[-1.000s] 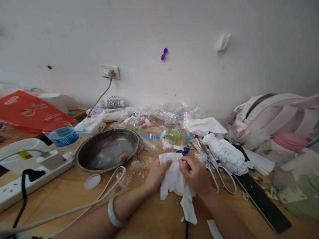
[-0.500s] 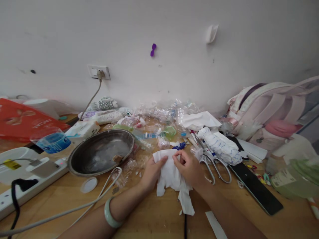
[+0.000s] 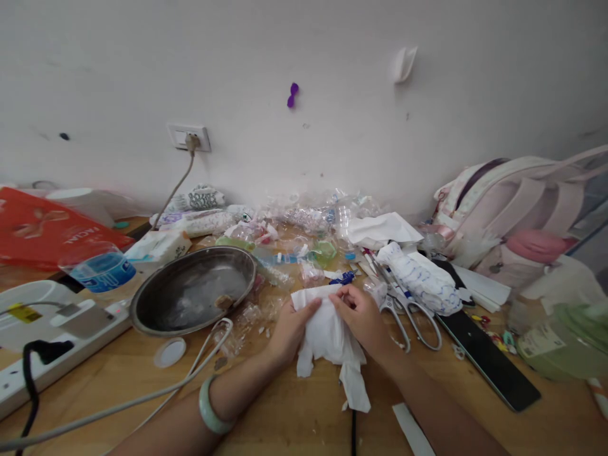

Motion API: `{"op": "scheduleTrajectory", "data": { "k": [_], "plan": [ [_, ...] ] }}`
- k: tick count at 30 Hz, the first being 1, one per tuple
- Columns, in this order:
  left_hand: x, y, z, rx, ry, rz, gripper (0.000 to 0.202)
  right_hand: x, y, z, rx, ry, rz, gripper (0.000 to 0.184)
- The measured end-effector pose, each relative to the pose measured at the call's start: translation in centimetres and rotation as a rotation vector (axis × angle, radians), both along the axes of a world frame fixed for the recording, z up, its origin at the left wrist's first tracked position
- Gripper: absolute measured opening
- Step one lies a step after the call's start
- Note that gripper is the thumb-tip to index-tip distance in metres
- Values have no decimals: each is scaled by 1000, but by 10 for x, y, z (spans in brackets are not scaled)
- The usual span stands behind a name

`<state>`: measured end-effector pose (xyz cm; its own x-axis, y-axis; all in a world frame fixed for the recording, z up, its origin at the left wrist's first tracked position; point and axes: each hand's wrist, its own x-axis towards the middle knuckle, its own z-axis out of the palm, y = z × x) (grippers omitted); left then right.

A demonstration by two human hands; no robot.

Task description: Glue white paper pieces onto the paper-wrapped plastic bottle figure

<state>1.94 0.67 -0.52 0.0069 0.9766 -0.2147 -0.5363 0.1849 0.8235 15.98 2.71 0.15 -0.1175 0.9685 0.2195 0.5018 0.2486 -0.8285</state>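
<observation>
A crumpled white tissue (image 3: 327, 335) lies on the wooden table (image 3: 285, 411) in front of me. My left hand (image 3: 289, 329) rests on its left side, thumb pressed on the top edge, fingers closed on the paper. My right hand (image 3: 363, 316) pinches the tissue's upper right edge with curled fingers. A torn strip of the tissue hangs down toward me. A pale green bangle (image 3: 211, 405) is on my left wrist.
A metal bowl (image 3: 192, 291) sits left of my hands, scissors (image 3: 408, 310) and a black phone (image 3: 489, 361) to the right. Clear plastic scraps (image 3: 308, 221) litter the back. A power strip (image 3: 57, 342) with cables, a water bottle (image 3: 97, 269) and a pink backpack (image 3: 517, 215) flank the table.
The view shifted slightly right over the first half second. My right fingers closed down onto the tissue's top edge; both hands stayed on the tissue.
</observation>
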Motion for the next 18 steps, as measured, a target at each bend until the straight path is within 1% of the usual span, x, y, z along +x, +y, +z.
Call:
{"op": "scheduleTrajectory", "data": {
  "k": [4,7,9,12,15,18],
  "plan": [
    [0,-2,3,-6,4,-7,38,1,0,1,-9,87,-29,26],
    [1,-3,4,-14,24,-8,37,4,2,4,16,221,-80,31],
    [1,-3,5,-23,37,-3,37,6,5,6,1,303,-87,34],
    [0,-4,5,-12,49,-4,36,8,10,7,-105,356,-31,36],
    [0,-3,4,-9,55,-8,37,7,11,7,-218,340,46,34],
    [0,-3,2,-35,48,-4,39,6,9,7,-261,308,84,34]
  ]
}}
